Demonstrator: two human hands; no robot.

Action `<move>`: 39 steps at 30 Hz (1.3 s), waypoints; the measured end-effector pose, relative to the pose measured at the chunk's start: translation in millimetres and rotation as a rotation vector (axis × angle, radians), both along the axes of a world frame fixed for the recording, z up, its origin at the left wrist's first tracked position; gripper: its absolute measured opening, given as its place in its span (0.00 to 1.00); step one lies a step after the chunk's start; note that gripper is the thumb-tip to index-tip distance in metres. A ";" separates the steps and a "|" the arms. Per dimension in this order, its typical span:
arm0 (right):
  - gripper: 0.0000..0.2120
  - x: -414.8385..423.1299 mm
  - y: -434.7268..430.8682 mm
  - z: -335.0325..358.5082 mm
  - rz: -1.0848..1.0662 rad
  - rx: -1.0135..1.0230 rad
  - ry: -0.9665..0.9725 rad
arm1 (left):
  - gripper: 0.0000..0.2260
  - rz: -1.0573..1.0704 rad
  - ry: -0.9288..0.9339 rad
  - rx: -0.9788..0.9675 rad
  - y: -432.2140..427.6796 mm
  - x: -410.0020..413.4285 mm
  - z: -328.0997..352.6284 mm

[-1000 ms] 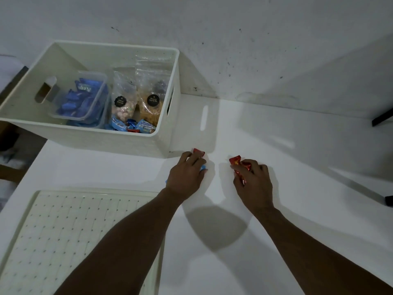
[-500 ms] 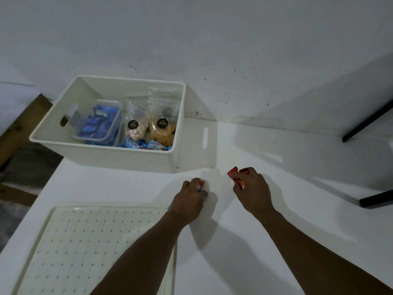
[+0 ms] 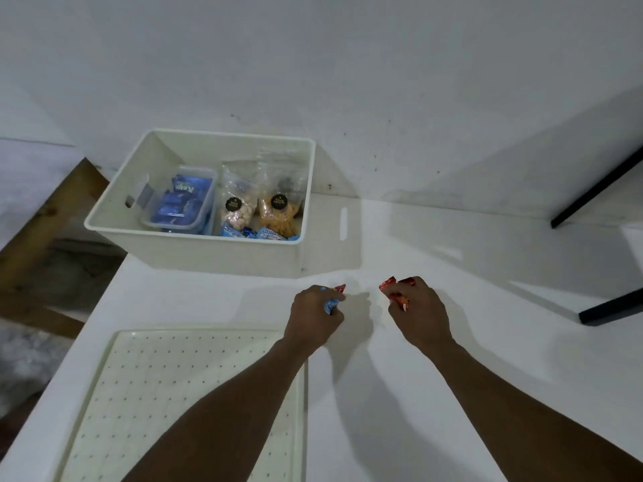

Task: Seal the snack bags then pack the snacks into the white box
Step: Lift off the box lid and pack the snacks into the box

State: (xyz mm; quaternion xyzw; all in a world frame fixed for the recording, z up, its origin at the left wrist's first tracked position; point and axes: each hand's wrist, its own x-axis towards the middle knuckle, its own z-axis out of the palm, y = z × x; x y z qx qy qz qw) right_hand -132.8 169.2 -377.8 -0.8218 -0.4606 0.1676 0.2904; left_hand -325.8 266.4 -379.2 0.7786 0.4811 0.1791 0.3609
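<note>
From the head camera, the left hand [image 3: 315, 316] is curled tight around small blue and red wrapped snacks [image 3: 334, 297], and the right hand [image 3: 419, 313] is curled tight around red wrapped snacks [image 3: 391, 288], both just above the white table [image 3: 452, 342]. The white box [image 3: 208, 252] sits on the table beyond the hands, near the wall. Inside it are two clear snack bags [image 3: 257, 207], a clear tub [image 3: 181, 207] of blue packs and some loose blue snacks, and a dotted white tray [image 3: 174, 394] lies under the left arm.

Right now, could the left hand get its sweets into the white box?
Probably yes: the left hand, closed on small wrapped sweets, sits just in front of the white box, whose top is open with nothing between them.
</note>
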 end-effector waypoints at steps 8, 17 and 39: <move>0.15 -13.1 75.0 105.0 0.045 0.182 -0.081 | 0.17 0.072 -0.266 0.028 63.0 -10.3 129.0; 0.12 -80.2 157.2 155.7 0.198 0.200 -0.047 | 0.21 0.123 -0.133 0.134 153.1 -89.4 166.5; 0.14 -134.2 271.8 82.3 0.201 -0.203 0.148 | 0.14 -0.314 0.238 -0.064 270.1 -103.7 73.9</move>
